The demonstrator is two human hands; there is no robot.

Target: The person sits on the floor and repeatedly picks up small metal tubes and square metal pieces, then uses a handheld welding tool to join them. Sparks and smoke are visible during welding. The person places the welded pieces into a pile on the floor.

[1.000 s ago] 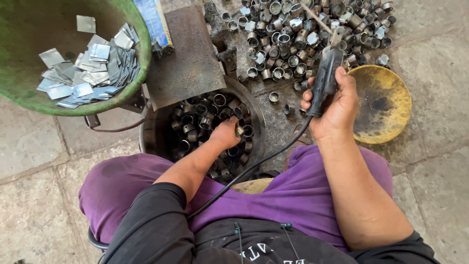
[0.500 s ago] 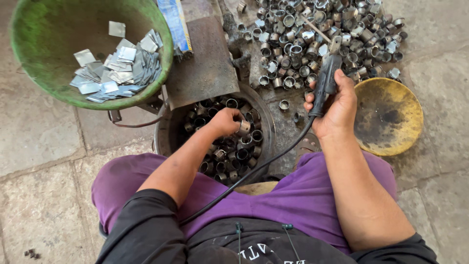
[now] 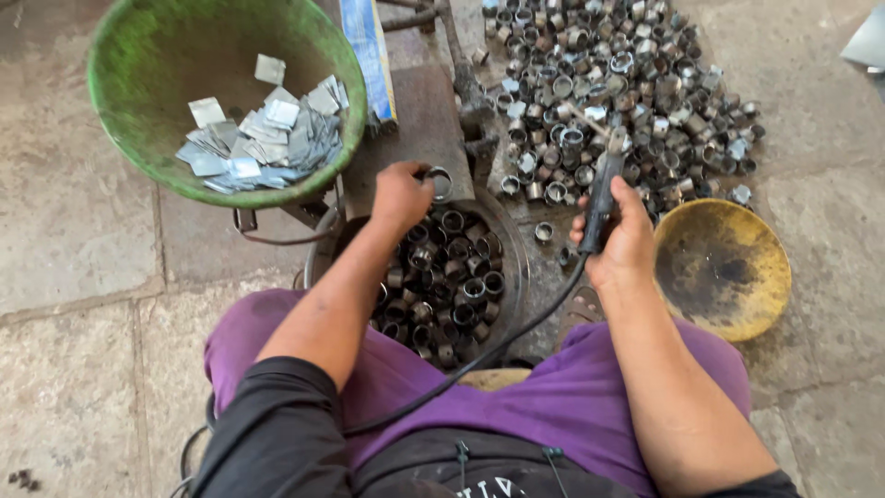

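Stone paving (image 3: 74, 231) forms the work surface; the person sits low on it with a dark round pan (image 3: 509, 242) of short metal rings between the knees.

Left hand (image 3: 398, 195): fingers closed in a pinch on one metal ring (image 3: 439, 182), held at the far rim of the pan, just in front of a flat rusty metal plate (image 3: 406, 124).

Right hand (image 3: 625, 242): wrapped fully around a black electrode holder (image 3: 601, 195), cable (image 3: 479, 355) trailing back across the purple-clad lap. The holder's tip points toward a loose heap of finished rings (image 3: 627, 83) on the floor.

A green basin (image 3: 138, 83) with flat sheet-metal blanks (image 3: 263, 138) stands to the left; a yellow bowl (image 3: 724, 267), stained dark inside, lies to the right.

Hazards, as judged from this arrangement:

- Bare hands near the tool tip. The pinched ring sits near the holder; a slip likely brings fingers against hot or live metal.
- Cable across the lap. A leg shift may tug the holder off line.
- Two-finger grip on a small round part. The ring may roll out and drop back into the pan.
- Loose rings underfoot. Stray pieces beside the pan may roll or scatter if knocked.
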